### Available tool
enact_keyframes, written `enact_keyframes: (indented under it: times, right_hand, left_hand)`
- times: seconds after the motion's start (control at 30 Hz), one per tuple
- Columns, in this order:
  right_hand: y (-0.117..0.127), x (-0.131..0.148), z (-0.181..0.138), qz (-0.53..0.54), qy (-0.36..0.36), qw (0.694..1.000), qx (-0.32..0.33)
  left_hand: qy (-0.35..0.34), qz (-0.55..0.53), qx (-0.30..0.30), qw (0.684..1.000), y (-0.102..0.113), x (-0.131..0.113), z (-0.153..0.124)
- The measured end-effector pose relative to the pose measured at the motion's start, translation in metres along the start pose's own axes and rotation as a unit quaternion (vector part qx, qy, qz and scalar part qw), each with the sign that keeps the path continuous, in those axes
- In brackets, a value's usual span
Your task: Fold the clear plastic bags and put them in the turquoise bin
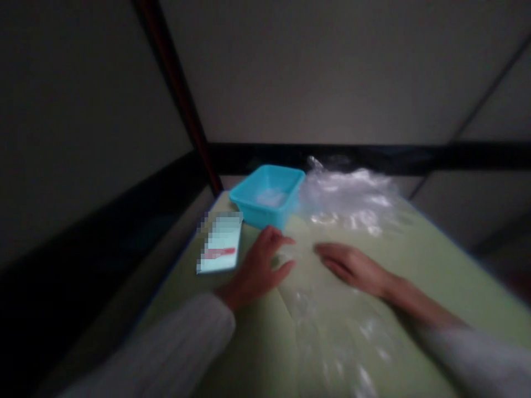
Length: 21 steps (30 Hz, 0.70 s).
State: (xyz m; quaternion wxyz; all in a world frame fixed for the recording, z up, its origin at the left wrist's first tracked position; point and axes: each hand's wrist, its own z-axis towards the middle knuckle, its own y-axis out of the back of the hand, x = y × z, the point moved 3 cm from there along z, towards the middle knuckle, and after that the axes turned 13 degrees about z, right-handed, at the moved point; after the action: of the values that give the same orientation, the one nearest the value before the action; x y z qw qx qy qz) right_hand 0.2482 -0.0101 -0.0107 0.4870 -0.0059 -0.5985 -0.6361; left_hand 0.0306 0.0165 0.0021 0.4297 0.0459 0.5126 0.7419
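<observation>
My left hand rests on the pale green table with its fingers stretched out, touching the left edge of a clear plastic sheet or bag that lies flat in front of me. Lying flat on the same clear plastic, my right hand has its fingers extended toward the left. Both hands seem to press on the plastic rather than hold it. The picture is blurred.
A turquoise plastic tub stands at the far left of the table with something pale inside. A heap of crumpled clear plastic lies beside it. A light card with a red mark lies near my left hand. Walls surround the table.
</observation>
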Motion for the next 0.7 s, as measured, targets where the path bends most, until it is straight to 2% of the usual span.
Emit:
enact_keyframes:
  times: [0.03, 0.1, 0.2, 0.27, 0.33, 0.43, 0.5, 0.53, 0.57, 0.63, 0.67, 0.7]
  right_hand:
    - [-0.005, -0.003, -0.001, 0.002, -0.005, 1.0, -0.001]
    - [-0.009, -0.007, -0.003, 0.001, -0.012, 1.0, 0.003]
    - [-0.01, -0.01, -0.004, -0.009, -0.017, 1.0, 0.016]
    - [-0.008, -0.01, -0.005, -0.015, -0.013, 1.0, 0.025]
    - [-0.007, -0.01, -0.006, -0.02, -0.007, 0.999, 0.032]
    - [-0.006, -0.011, -0.006, -0.029, -0.001, 0.999, 0.045]
    - [-0.006, -0.012, -0.005, -0.031, 0.006, 0.998, 0.052]
    - [-0.006, -0.012, -0.005, -0.029, 0.015, 0.998, 0.057]
    - [-0.006, -0.011, -0.004, -0.023, 0.029, 0.997, 0.064]
    - [-0.007, -0.008, -0.002, -0.009, 0.066, 0.994, 0.091]
    - [-0.008, -0.005, -0.001, -0.003, 0.084, 0.991, 0.109]
    - [-0.009, -0.002, 0.0, -0.001, 0.099, 0.987, 0.124]
  left_hand:
    - [-0.025, -0.001, 0.0, 1.0, 0.002, -0.005, 0.0]
    - [-0.069, -0.031, 0.052, 0.996, 0.002, -0.014, -0.001]
    - [-0.065, -0.134, 0.236, 0.96, -0.005, -0.022, -0.005]
    - [-0.02, -0.222, 0.365, 0.904, -0.008, -0.023, -0.011]
    - [0.016, -0.301, 0.474, 0.828, -0.005, -0.023, -0.018]
    - [0.039, -0.333, 0.611, 0.717, 0.008, -0.022, -0.026]
    - [0.027, -0.346, 0.665, 0.662, 0.015, -0.023, -0.028]
    - [0.027, -0.358, 0.65, 0.67, 0.015, -0.024, -0.025]
    - [0.032, -0.367, 0.609, 0.703, 0.014, -0.024, -0.021]
    - [0.049, -0.346, 0.45, 0.822, 0.006, -0.02, -0.009]
    - [0.052, -0.295, 0.345, 0.889, 0.002, -0.017, -0.005]
    - [0.047, -0.24, 0.252, 0.936, -0.001, -0.014, -0.002]
